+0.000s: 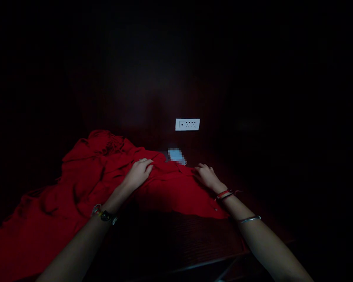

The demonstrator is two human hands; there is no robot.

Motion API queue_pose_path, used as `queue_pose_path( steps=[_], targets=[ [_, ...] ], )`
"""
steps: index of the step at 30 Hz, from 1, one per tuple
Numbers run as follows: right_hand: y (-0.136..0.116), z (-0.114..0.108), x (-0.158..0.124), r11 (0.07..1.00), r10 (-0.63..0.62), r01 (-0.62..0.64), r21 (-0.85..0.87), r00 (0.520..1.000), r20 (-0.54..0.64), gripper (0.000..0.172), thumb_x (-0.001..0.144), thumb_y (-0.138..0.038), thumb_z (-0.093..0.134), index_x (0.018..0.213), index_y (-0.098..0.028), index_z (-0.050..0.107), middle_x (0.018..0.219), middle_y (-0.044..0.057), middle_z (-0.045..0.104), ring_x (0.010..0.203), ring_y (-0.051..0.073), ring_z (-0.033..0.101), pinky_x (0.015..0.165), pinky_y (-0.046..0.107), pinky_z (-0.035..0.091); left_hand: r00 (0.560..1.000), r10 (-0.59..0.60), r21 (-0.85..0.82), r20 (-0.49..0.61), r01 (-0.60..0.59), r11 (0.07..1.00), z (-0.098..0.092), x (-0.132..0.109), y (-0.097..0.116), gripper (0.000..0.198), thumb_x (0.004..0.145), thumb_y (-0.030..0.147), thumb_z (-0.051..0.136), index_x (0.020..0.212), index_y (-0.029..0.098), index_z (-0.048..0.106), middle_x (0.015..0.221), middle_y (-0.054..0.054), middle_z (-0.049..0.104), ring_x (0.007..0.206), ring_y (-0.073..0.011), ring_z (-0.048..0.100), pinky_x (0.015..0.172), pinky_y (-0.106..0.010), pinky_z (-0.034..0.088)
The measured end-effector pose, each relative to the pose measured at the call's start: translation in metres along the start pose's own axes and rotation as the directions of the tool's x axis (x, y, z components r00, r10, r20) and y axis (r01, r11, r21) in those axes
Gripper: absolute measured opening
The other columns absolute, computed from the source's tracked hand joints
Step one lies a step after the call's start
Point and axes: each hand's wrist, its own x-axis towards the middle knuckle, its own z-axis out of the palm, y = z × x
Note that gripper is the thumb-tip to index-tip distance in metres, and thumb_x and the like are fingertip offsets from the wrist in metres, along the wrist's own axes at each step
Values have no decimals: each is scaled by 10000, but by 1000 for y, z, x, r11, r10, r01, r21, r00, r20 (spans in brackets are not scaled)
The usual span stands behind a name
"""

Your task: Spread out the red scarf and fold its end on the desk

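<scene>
A large red cloth [85,176] lies rumpled over a dark wooden table [176,239], trailing off to the left. My left hand [139,172] rests on the cloth near its far edge, fingers curled down onto the fabric, a ring on one finger. My right hand [206,175] lies at the cloth's right edge, fingers bent and pressing the fabric. Whether either hand pinches the cloth is hard to see in the dim light. Both wrists wear bands, and a metal bangle sits on my right forearm.
A white wall socket plate [187,124] sits on the dark wall behind the table. A small pale blurred object [176,156] lies just beyond the cloth between my hands. The table's front edge runs below my forearms. Everything else is in darkness.
</scene>
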Motion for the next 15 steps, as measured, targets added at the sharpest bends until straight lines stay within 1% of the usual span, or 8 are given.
queue_pose_path(
  steps=[2,4,6,8,9,11,13,15],
  targets=[
    [5,-2,2,989,30,-14,148,994,-105,201,810,-273,437,827,-159,602,898,84,571,866,193,500,755,313,366,1000,15,-4,-28,-15,1000,0,-6,1,269,841,224,340,921,154,587,883,-61,611,839,-174,551,785,-285,415],
    [12,-7,3,891,143,-26,454,964,-225,232,789,-344,454,760,-157,588,783,54,587,756,167,521,690,272,388,999,25,-8,-31,-26,1000,-1,-11,-2,275,852,257,331,887,160,586,867,-58,616,819,-174,558,768,-291,421],
    [21,-15,0,635,319,34,772,898,-303,275,749,-428,476,766,-172,573,714,22,587,667,151,527,626,255,405,999,10,4,-47,-10,1000,-1,-14,-9,291,861,278,319,875,157,583,863,-64,618,816,-179,562,763,-295,424],
    [29,-26,-5,380,468,121,917,830,-304,291,697,-458,518,798,-189,562,718,5,588,641,142,531,602,248,416,996,-19,35,-85,22,999,-3,-16,-15,299,865,284,310,896,154,577,879,-71,611,836,-189,559,774,-306,424],
    [33,-32,-9,324,504,140,936,812,-295,288,673,-448,544,804,-192,561,738,4,590,650,138,534,603,243,418,993,-32,53,-111,38,998,-4,-16,-17,299,863,281,309,911,152,574,884,-75,606,848,-195,554,781,-314,423],
    [38,-41,-16,360,475,98,928,836,-273,266,653,-413,570,794,-187,569,777,10,592,671,132,534,604,229,415,990,-10,61,-139,19,998,-7,-17,-17,281,849,253,322,933,149,569,887,-75,591,859,-195,542,795,-320,420],
    [40,-46,-24,497,330,-1,868,925,-188,233,678,-372,548,802,-177,580,775,14,594,660,127,529,587,222,407,989,91,17,-113,-90,996,-7,-19,-12,252,813,182,348,932,154,568,922,-65,570,888,-178,524,827,-304,408],
    [39,-45,-28,671,155,-70,738,987,-47,187,700,-287,511,822,-171,593,753,16,598,637,125,526,581,224,404,969,245,-66,-4,-245,967,-5,-22,-4,266,751,96,368,910,168,569,973,-47,552,926,-152,507,865,-272,385]
  ],
)
